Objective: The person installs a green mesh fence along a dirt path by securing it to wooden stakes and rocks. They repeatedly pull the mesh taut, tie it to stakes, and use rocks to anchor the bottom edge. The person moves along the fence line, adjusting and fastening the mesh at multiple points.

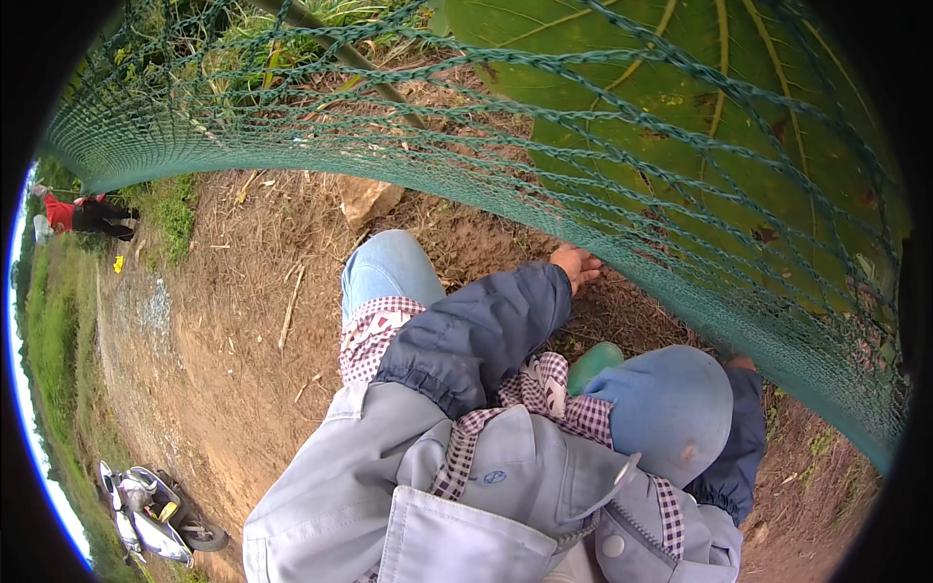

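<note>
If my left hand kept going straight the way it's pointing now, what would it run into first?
Most likely the lower part of the green net, right ahead of your left hand; depth is unclear, so they may already touch.

The single view looks down from the wearer's head through a wide fisheye lens, its round picture edged in black. The grey jacket fills the lower part, close to the lens; the knees come beyond it, and the left hand shows right of the middle. A green net crosses the top and right, its mesh in front of a large leaf. Sky edges the left rim, where a distant person in red and a motorbike appear turned sideways.
</note>
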Tool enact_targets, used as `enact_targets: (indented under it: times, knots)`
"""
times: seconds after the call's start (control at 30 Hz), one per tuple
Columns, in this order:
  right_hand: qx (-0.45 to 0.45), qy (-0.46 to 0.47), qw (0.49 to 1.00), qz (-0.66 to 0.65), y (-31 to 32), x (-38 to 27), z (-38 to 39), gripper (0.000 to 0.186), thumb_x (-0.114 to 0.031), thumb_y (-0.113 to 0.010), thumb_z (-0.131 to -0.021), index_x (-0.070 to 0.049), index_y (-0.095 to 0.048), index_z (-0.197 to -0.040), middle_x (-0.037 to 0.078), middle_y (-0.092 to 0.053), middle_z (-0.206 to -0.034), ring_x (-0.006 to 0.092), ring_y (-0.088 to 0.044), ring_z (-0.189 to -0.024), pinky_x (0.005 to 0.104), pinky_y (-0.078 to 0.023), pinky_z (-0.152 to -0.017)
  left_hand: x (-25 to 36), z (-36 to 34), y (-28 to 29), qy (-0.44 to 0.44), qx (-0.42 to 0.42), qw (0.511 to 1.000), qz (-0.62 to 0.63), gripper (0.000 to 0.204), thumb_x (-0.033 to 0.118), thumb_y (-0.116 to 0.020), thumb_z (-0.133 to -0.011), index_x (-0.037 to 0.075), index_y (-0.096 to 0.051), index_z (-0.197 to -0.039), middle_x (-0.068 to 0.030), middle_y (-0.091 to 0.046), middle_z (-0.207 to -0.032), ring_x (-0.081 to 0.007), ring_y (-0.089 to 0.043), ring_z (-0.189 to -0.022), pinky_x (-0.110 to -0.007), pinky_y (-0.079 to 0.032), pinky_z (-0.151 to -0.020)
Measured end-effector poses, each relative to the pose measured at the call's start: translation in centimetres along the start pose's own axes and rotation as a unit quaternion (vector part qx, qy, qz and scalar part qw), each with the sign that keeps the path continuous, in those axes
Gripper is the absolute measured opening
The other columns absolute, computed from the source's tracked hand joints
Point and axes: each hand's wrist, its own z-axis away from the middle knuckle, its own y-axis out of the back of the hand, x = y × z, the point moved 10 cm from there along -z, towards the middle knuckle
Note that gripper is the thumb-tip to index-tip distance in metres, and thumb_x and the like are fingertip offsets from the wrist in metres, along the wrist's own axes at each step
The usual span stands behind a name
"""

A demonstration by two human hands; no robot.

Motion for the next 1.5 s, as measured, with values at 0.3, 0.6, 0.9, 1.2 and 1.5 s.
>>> enact_targets:
  times: [0.3, 0.6, 0.9, 1.2, 1.5]
  knots:
    - [0.034, -0.025, 0.994, -0.102, 0.6, 2.5, 2.7, 0.04, -0.037, -0.041, -0.096, -0.001, -0.059, -0.097, 0.008, -0.059, -0.075, 0.017, -0.053, -0.054, 0.0302, -0.047, -0.049, 0.6, -2.2, 2.5, -0.016, -0.04, 0.795, -0.605, 0.028, 0.029, -0.059, -0.091, 0.002, -0.061, -0.099, -0.0073, -0.064, -0.084, -0.0168, -0.054, -0.061, -0.04, -0.05, -0.058]
    - [0.165, 0.203, 0.904, -0.338, -0.5, -9.0, 21.7, 0.034, -0.031, -0.048, -0.094, -0.001, -0.058, -0.08, 0.004, -0.055, -0.07, 0.0134, -0.053, -0.06, 0.0292, -0.046, -0.056, 0.3, -3.3, 2.6, 0.012, -0.017, 0.724, -0.69, 0.032, 0.039, -0.052, -0.093, 0.017, -0.058, -0.115, -0.0014, -0.067, -0.091, -0.0197, -0.06, -0.076, -0.039, -0.051, -0.073]
    - [0.073, 0.499, 0.855, 0.119, -9.2, -31.1, 18.6, 0.07, -0.044, -0.049, -0.09, -0.007, -0.023, -0.143, 0.017, -0.03, -0.142, 0.0342, -0.023, -0.134, 0.0545, -0.014, -0.11, 0.1, -2.6, 4.7, -0.01, 0.037, 0.774, -0.632, 0.035, 0.038, -0.06, -0.089, 0.004, -0.067, -0.086, -0.0083, -0.067, -0.081, -0.021, -0.058, -0.063, -0.042, -0.05, -0.062]
    - [-0.022, 0.442, 0.875, 0.196, -13.0, -30.1, 15.0, 0.078, -0.058, -0.04, -0.088, -0.009, -0.018, -0.146, 0.016, -0.026, -0.145, 0.0337, -0.022, -0.134, 0.0544, -0.008, -0.109, 6.8, 2.4, 2.2, -0.379, 0.046, 0.676, -0.63, 0.022, 0.027, -0.057, -0.089, 0.009, -0.059, -0.102, -0.0126, -0.063, -0.094, -0.0353, -0.058, -0.085, -0.049, -0.048, -0.075]
    - [-0.058, 0.418, 0.882, 0.209, -12.2, -30.2, 15.5, 0.077, -0.055, -0.044, -0.089, -0.008, -0.02, -0.145, 0.019, -0.031, -0.14, 0.0368, -0.027, -0.13, 0.0558, -0.014, -0.108, 8.4, -0.8, 3.5, -0.387, 0.011, 0.376, -0.842, 0.033, 0.013, -0.059, -0.082, 0.012, -0.054, -0.115, -0.0143, -0.058, -0.105, -0.0327, -0.056, -0.095, -0.045, -0.047, -0.08]
